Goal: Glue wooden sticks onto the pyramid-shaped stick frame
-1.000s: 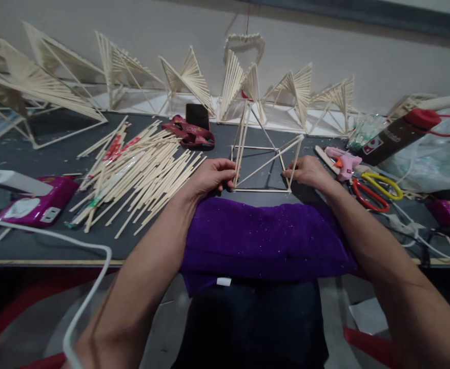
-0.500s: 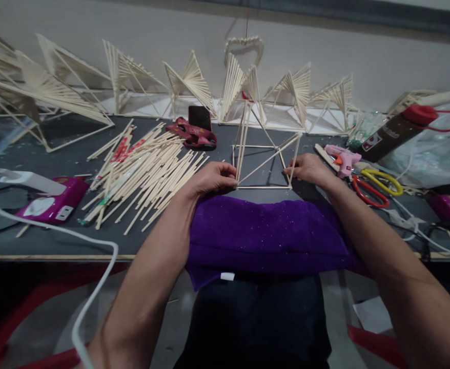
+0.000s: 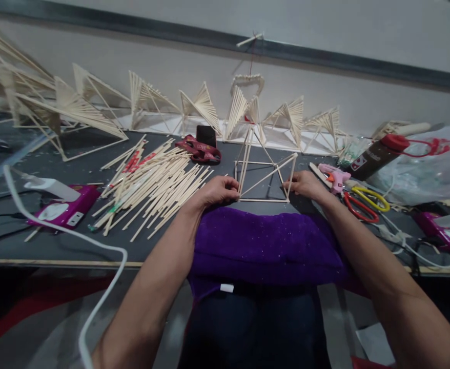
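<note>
A frame of thin wooden sticks [image 3: 264, 200] stands on the dark table, with a square base and slanting sticks rising from its corners. At its near left corner, my left hand [image 3: 223, 190] pinches the frame between thumb and fingers. My right hand [image 3: 301, 185] closes on the frame's right side, close to the near right corner. Directly in front of the frame, a purple cloth [image 3: 267, 246] lies over the table edge and my lap. Loose wooden sticks [image 3: 159, 189] are heaped left of my left hand.
Finished-looking stick models [image 3: 200, 107] line the wall. To the right lie a pink glue gun [image 3: 335, 178], red-handled scissors [image 3: 361, 207], a yellow handle [image 3: 371, 199] and a dark bottle [image 3: 379, 156]. A magenta power strip [image 3: 65, 207] with a white cable [image 3: 123, 256] sits left. A lanyard [image 3: 199, 149] lies behind the sticks.
The camera view has tilted up, so the scene sits lower and more wall shows. Both hands stay at the same corners of the stick frame.
</note>
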The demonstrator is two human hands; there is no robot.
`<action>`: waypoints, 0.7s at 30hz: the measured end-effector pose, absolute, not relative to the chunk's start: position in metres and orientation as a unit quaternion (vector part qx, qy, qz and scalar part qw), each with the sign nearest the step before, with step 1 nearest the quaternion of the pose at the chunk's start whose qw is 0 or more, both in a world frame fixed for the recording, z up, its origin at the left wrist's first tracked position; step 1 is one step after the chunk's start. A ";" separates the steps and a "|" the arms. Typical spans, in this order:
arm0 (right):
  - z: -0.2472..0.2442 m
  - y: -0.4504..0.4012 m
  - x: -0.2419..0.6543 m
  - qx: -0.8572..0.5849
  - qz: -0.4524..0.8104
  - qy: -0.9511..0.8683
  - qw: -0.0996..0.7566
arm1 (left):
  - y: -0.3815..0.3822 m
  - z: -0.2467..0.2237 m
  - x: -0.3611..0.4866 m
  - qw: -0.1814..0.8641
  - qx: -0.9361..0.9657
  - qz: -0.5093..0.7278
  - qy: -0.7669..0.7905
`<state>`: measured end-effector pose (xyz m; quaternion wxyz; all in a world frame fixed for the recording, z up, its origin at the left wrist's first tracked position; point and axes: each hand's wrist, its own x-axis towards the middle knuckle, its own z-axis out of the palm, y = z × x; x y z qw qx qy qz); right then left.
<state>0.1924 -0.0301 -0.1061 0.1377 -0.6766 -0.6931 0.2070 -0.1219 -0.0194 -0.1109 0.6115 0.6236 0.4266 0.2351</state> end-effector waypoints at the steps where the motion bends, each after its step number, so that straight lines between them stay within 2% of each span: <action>1: -0.106 -0.034 0.193 -0.675 0.196 -0.693 0.163 | -0.019 -0.110 -0.123 0.611 0.626 0.235 0.423; 8: -0.097 -0.070 0.199 -0.655 0.256 -0.618 0.351 | -0.018 -0.103 -0.122 0.594 0.615 0.254 0.451; 12: -0.069 -0.083 0.189 -0.602 0.182 -0.582 0.515 | -0.019 -0.104 -0.117 0.582 0.598 0.292 0.467; 14: -0.053 -0.090 0.173 -0.578 0.143 -0.572 0.564 | -0.019 -0.102 -0.116 0.565 0.583 0.335 0.479; 16: -0.042 -0.099 0.149 -0.558 0.115 -0.595 0.567 | -0.019 -0.096 -0.119 0.540 0.559 0.397 0.488; 18: -0.040 -0.109 0.120 -0.520 0.094 -0.664 0.529 | -0.021 -0.083 -0.127 0.516 0.538 0.466 0.477; 21: -0.053 -0.119 0.076 -0.407 0.067 -0.829 0.378 | -0.036 -0.055 -0.149 0.483 0.537 0.535 0.438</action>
